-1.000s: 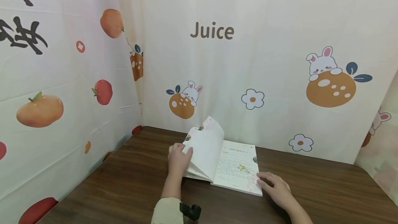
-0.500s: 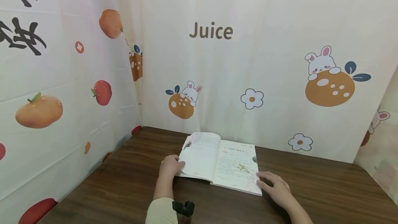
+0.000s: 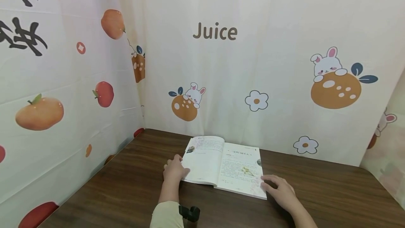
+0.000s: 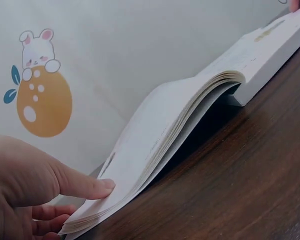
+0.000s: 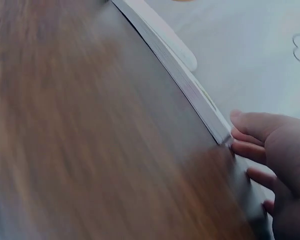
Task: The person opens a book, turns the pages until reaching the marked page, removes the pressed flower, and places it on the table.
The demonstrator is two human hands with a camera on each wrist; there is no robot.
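An open book with printed pages lies on the dark wooden table, a yellow flower picture on its right page. My left hand holds its left edge: in the left wrist view the thumb presses the page from above, and the other fingers are at the edge below. The left pages arch up beside the spine, leaving a dark gap over the wood. At the lower right corner, my right hand rests with thumb and fingers loosely bent against the book's edge; the right wrist view has its fingertips right at that corner.
A dark brown wooden table carries the book. Behind it hangs a pale curtain printed with rabbits, oranges and flowers, and another printed curtain stands along the left side. A black strap mount sits on my left wrist.
The lifted left page has come down flat onto the left side of the book. My left hand moved left and down with it, then slightly back right. The right hand stayed at the corner.
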